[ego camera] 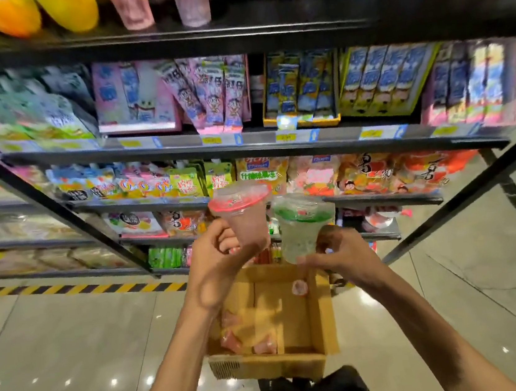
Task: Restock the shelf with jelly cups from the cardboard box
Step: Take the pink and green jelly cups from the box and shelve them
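My left hand (217, 262) grips a pink-lidded jelly cup (243, 211), held up and tilted slightly left. Beside it, my right hand (338, 255) holds a green-lidded jelly cup (301, 225) by its lower part. Both cups hang in the air above the open cardboard box (324, 310) on the floor, in front of the lower shelves. Several small pink jelly cups (232, 339) lie in the box's near left corner, and one small cup (299, 287) sits near its far right side. At the very top, the upper shelf (229, 26) carries tall pink and pale cups.
The black shelf unit (244, 145) is packed with snack bags and drink pouches on several levels. A yellow-black hazard strip (66, 288) runs along its base. Glossy tiled floor (58, 350) spreads left and right of the box. A dark slanted post (476, 188) stands at right.
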